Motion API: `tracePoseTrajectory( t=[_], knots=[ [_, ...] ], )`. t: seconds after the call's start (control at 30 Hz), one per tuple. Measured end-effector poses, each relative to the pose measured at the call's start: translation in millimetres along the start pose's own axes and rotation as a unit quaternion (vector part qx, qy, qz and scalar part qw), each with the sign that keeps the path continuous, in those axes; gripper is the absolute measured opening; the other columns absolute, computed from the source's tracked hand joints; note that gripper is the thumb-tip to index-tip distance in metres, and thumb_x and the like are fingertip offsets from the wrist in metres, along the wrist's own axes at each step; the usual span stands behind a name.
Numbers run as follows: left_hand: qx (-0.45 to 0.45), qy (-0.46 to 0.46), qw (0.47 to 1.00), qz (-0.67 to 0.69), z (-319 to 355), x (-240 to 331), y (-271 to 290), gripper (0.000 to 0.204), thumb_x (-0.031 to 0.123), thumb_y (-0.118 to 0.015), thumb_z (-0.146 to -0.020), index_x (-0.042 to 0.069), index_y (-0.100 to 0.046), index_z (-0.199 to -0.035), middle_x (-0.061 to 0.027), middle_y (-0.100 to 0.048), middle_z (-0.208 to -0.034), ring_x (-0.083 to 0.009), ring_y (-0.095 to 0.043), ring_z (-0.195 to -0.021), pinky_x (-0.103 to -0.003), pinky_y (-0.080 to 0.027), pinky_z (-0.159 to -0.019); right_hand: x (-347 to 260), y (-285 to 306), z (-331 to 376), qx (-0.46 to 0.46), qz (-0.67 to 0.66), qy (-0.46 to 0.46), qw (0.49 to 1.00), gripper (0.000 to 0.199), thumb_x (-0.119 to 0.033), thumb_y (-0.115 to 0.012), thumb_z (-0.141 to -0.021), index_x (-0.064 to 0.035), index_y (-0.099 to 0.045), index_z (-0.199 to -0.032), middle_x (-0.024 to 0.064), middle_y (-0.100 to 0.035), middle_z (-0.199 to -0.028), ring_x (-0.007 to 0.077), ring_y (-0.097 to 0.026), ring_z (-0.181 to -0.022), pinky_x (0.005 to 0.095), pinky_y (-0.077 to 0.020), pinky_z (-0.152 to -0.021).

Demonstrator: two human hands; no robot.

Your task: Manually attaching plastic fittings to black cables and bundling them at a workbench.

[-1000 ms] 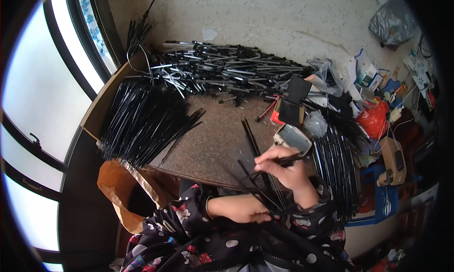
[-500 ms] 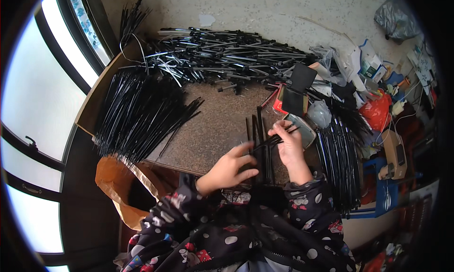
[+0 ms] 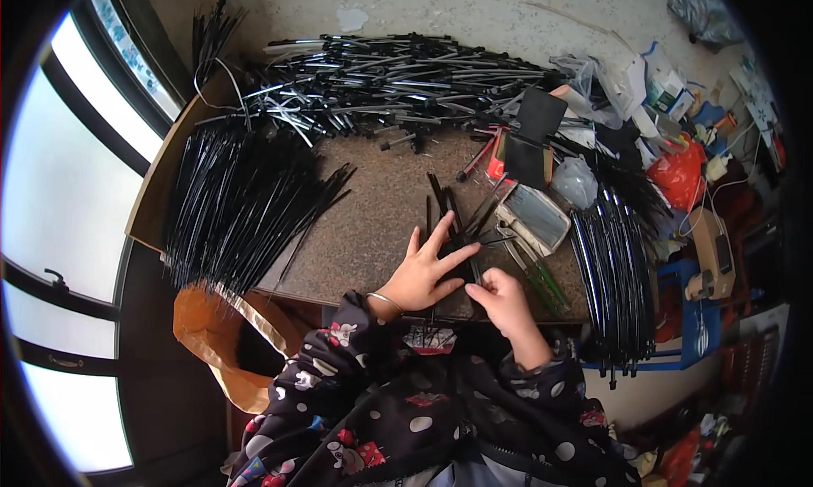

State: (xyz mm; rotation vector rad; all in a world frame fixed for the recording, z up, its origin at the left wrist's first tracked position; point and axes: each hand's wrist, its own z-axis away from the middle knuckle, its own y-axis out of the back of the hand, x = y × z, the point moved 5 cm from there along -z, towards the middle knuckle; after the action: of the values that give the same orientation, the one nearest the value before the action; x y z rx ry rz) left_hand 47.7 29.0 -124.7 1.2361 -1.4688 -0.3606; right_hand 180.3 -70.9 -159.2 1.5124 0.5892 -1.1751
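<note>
Far left, bright window panes with dark frame (image 3: 76, 190); below them a crumpled tan paper bag (image 3: 212, 334) hangs off the edge of the brown speckled stone tabletop (image 3: 373, 224). On the tabletop's left side, a big fanned pile of thin black plastic strips (image 3: 237, 199); across the back, a long heap of black-and-silver rods (image 3: 381, 72). Centre, near the front edge: small bundle of black strips (image 3: 453, 224), lying on the tabletop, ends fanning away from the person. Left hand (image 3: 423, 271), thin metal bangle on wrist, now lies flat on the bundle's near end, fingers spread, nothing clasped, pressing only; half a second ago it sat lower, beside upright strips, and a second ago it was tucked back at the body. Right hand (image 3: 500, 301) has dropped from mid-table toward the front edge, just beside the left; its grip is pinched nearly closed at the near tips of the strips, though exactly what it has between thumb and forefinger is too small to tell. Judgement: strips picked singly earlier are now gathered and being squared into one bundle. Right of the hands, green-handled tools (image 3: 542, 279), a flat grey rectangular tray (image 3: 535, 218), black squarish blocks (image 3: 533, 140), then a second bunch of long black strips (image 3: 614, 267) hanging over the right edge. Far right, clutter of red plastic bag (image 3: 677, 169), boxes and a blue stool (image 3: 669, 318).
</note>
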Motion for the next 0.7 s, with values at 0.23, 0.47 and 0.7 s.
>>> tracePoseTrajectory(
  t=[0.23, 0.47, 0.7],
  knots=[
    [0.09, 0.058, 0.994, -0.002, 46.9, -47.6, 40.7, 0.046, 0.008, -0.059, -0.078, 0.016, -0.052, -0.123, -0.0214, -0.032, -0.134, -0.0375, -0.036, -0.125, -0.055, -0.024, -0.102, -4.8, 56.6, 37.1, 0.015, -0.028, 0.028, 0.999, 0.025, -0.013, -0.067, -0.081, -0.0013, -0.047, -0.071, -0.0012, -0.046, -0.06, 0.0055, -0.04, -0.053, 0.0244, -0.034, -0.048],
    [0.086, 0.015, 0.991, 0.103, 25.6, 8.0, 8.6, 0.033, 0.012, -0.063, -0.077, 0.016, -0.061, -0.11, -0.0152, -0.042, -0.123, -0.034, -0.041, -0.119, -0.057, -0.02, -0.102, 4.1, -14.3, 26.6, -0.063, -0.132, -0.101, 0.984, 0.021, -0.016, -0.062, -0.086, -0.0006, -0.054, -0.074, -0.0014, -0.051, -0.061, 0.0041, -0.042, -0.052, 0.0228, -0.0336, -0.046],
    [0.017, 0.04, 0.998, 0.039, 8.5, 6.4, -9.8, 0.034, 0.008, -0.064, -0.074, 0.017, -0.063, -0.107, -0.0185, -0.029, -0.14, -0.0359, -0.031, -0.128, -0.05, -0.014, -0.107, 0.4, -33.5, 20.6, -0.109, -0.271, -0.166, 0.942, 0.016, -0.014, -0.057, -0.088, -0.0021, -0.055, -0.079, 0.0002, -0.055, -0.064, 0.0041, -0.043, -0.048, 0.0206, -0.0323, -0.043]
  ],
)
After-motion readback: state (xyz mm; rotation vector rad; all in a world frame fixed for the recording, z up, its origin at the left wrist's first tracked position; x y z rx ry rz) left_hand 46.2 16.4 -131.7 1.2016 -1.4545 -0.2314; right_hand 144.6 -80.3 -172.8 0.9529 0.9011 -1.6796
